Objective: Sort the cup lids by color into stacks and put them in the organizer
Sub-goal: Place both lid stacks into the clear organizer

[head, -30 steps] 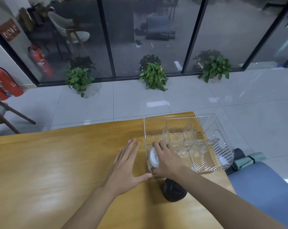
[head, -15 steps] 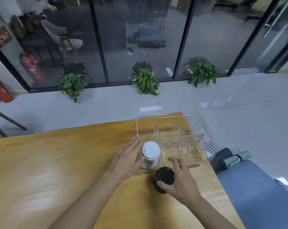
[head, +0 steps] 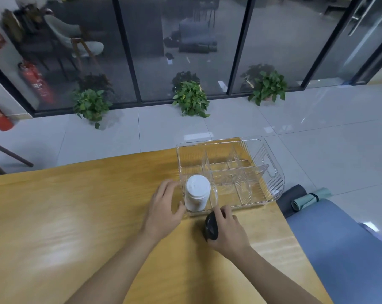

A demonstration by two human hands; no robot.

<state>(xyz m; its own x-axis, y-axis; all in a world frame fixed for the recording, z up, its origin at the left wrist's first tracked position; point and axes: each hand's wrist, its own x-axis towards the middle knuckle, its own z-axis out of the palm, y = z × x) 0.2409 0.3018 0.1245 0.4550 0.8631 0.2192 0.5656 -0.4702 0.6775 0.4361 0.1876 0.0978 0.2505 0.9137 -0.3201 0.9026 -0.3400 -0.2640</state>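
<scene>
A clear plastic organizer (head: 271,170) with several compartments sits at the far right corner of the wooden table (head: 65,216). A stack of white cup lids (head: 196,191) stands upright in its near-left compartment. My left hand (head: 163,207) rests against the organizer's left wall, fingers relaxed. My right hand (head: 227,233) grips a stack of black cup lids (head: 211,226), tilted on its side just in front of the organizer's near wall.
The table's right edge runs close to the organizer. A blue seat (head: 343,249) and rolled mats (head: 306,199) lie to the right below it. Tiled floor, potted plants (head: 191,98) and glass walls are beyond.
My right hand has closed round the black stack and tipped it off the table toward the organizer. The left hand stays at the organizer's left wall. The white stack has not moved.
</scene>
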